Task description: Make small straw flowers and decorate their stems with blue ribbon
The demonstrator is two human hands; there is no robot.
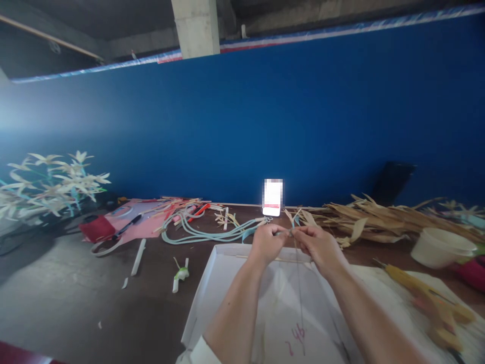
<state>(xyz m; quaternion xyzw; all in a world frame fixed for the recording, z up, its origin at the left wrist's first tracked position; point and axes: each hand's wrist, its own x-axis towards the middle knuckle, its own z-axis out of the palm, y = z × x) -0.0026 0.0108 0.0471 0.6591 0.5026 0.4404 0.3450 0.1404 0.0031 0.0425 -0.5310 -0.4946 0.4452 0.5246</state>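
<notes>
My left hand (pixel 267 243) and my right hand (pixel 317 248) meet over the far end of a white shallow box lid (pixel 214 275). Fingers of both are pinched together on a small, thin piece that is mostly hidden. From the pinch a thin strand (pixel 299 285) hangs down over the lid; whether it is thread or wire I cannot tell. Pale dried leaf strips (pixel 307 218) stick up just beyond the fingertips, and I cannot tell if they belong to the held piece. Reddish handwriting (pixel 297 333) marks the lid.
A lit phone (pixel 272 198) stands behind my hands. Left are a pale blue cord (pixel 204 237), pink paper (pixel 146 220), a red spool (pixel 96 229) and leaf flowers (pixel 56 177). Right are dried leaves (pixel 379 221), a white tub (pixel 439 250) and a yellow-handled tool (pixel 409 285).
</notes>
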